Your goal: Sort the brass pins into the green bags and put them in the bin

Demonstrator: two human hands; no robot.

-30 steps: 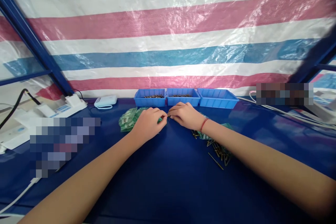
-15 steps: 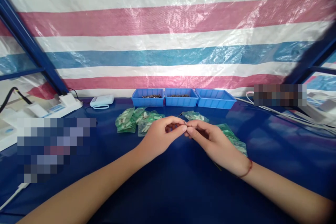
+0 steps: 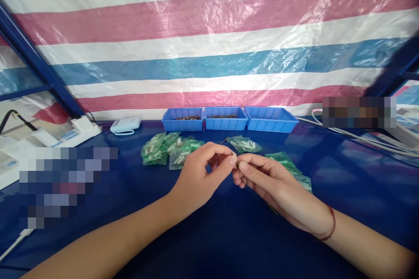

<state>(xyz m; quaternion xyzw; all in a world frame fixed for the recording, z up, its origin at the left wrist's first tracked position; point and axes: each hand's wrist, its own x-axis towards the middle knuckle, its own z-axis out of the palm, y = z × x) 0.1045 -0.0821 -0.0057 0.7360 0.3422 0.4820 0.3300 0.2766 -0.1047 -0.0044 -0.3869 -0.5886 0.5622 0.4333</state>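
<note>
Over the middle of the dark blue table [image 3: 209, 244], my two hands meet at the fingertips. My left hand [image 3: 204, 176] is closed in a pinch of thumb and forefinger. My right hand [image 3: 275, 181] pinches too, its thumb and forefinger on a tiny dark metallic piece [image 3: 237, 163], mostly covered by the fingers. Whether the left fingertips also grip that piece or a separate one is too small to tell. Just beyond the hands lies a clear and green bag [image 3: 244, 144] with pale pieces inside. Green bags [image 3: 283, 162] also lie behind my right hand.
Several green bags [image 3: 153, 150] lie left of centre. Three blue bins [image 3: 225, 124] line the back; the left and middle ones hold small metal pieces. A light blue device [image 3: 126, 125], a white power strip [image 3: 77, 133] and cables [image 3: 353, 138] flank them. Striped sheeting [image 3: 209, 22] hangs behind.
My right hand has shifted slightly right and down, turning so more of its lower fingers show. A small gap with the metallic piece now shows between the fingertips. The view has shifted slightly.
</note>
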